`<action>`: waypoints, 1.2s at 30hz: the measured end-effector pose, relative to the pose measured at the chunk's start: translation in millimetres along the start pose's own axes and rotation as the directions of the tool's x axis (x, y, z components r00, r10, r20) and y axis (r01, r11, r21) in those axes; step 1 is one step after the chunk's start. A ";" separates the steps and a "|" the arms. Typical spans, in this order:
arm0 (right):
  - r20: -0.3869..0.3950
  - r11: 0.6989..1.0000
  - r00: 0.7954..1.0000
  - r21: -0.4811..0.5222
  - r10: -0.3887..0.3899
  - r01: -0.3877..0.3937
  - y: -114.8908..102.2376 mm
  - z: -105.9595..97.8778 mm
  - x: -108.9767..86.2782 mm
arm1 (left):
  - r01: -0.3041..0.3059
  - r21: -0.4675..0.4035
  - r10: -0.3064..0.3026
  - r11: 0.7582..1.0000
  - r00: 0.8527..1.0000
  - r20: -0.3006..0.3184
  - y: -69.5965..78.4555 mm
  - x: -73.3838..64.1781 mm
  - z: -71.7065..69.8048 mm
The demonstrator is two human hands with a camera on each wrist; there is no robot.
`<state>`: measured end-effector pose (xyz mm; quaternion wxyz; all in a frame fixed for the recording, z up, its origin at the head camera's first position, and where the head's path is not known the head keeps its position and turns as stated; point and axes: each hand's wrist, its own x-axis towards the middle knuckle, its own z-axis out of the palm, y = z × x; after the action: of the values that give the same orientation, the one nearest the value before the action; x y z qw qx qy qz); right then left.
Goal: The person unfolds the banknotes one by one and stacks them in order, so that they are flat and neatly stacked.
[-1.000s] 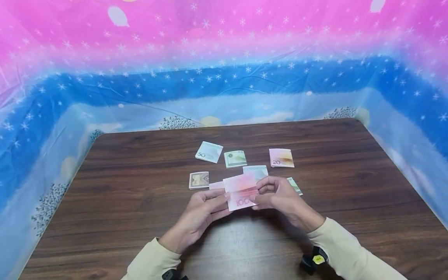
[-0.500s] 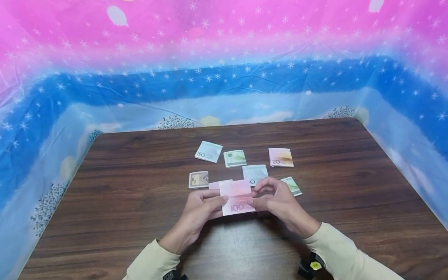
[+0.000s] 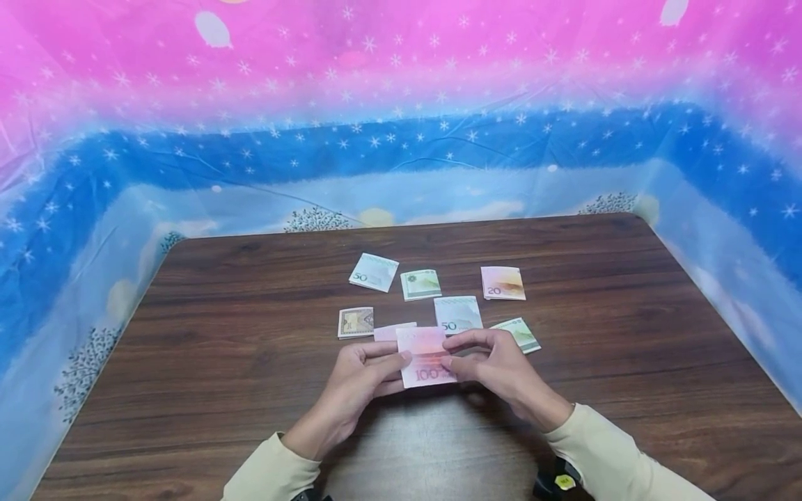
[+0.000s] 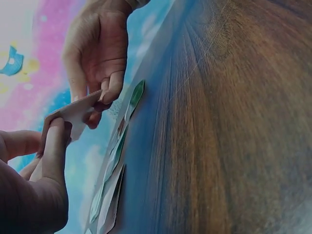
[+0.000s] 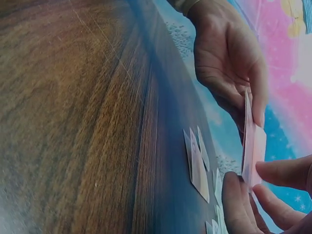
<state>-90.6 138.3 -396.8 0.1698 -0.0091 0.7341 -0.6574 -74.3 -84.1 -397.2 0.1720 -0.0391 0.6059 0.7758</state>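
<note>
A folded pink 100 banknote (image 3: 423, 341) is held up above the table between both hands, its printed face toward the head camera. My left hand (image 3: 358, 383) pinches its left edge, thumb in front and fingers behind. On the opposite edge, my right hand (image 3: 504, 365) pinches it with thumb and fingers. Both wrist views show the banknote (image 5: 249, 141) raised off the wood. Just behind it lie a pale pink folded note (image 3: 390, 332), partly covered in the head view, and a folded 50 note (image 3: 458, 313). A green note (image 3: 519, 335) lies beyond the right fingers.
Farther back on the brown table (image 3: 219, 362) are another 50 note (image 3: 374, 271), a green note (image 3: 421, 284) and a folded 20 note (image 3: 503, 283). A brownish note (image 3: 356, 322) lies at left. A snowflake-patterned cloth (image 3: 401, 139) hangs behind the table.
The 100 banknote has come down and slightly left, turning more level, with both hands gripping it throughout. More of the 50 note and the right-hand green note shows now.
</note>
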 end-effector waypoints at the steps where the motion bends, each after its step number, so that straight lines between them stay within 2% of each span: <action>1: 0.009 1.000 1.000 0.021 0.000 0.000 0.3 0.3 -0.4 | 0.000 -0.008 0.000 1.000 1.000 0.002 0.3 -0.2 0.4; 6: 0.059 0.995 0.998 0.097 -0.017 0.011 -0.4 2.3 -2.2 | 0.004 -0.050 -0.003 0.999 1.000 0.022 1.1 -0.6 1.4; 16: 0.144 0.986 0.989 0.160 0.014 -0.037 -3.4 7.1 -6.8 | 0.026 -0.069 -0.019 0.997 0.994 0.111 0.6 2.0 1.7; 20: 0.172 0.989 0.985 0.145 0.004 -0.030 -4.1 9.2 -7.6 | 0.020 -0.065 -0.011 0.998 0.990 0.139 0.8 2.9 3.0; 26: 0.194 0.996 0.981 0.092 -0.011 -0.007 -4.7 11.7 -9.3 | 0.010 -0.046 -0.005 0.999 0.993 0.122 -0.7 4.5 5.1; 31: 0.228 0.996 0.973 0.092 -0.036 0.015 -6.1 15.8 -9.2 | -0.006 -0.015 0.007 1.000 0.997 0.083 -2.1 6.1 6.9; 36: 0.230 0.994 0.971 0.096 -0.069 0.048 -5.0 20.3 -9.0 | -0.011 0.042 0.009 0.999 0.999 0.047 -2.5 6.0 7.6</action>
<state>-77.9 120.2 -391.4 0.2356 -0.1005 0.6782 -0.6888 -78.0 -75.0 -399.1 0.1828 -0.0142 0.6183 0.7643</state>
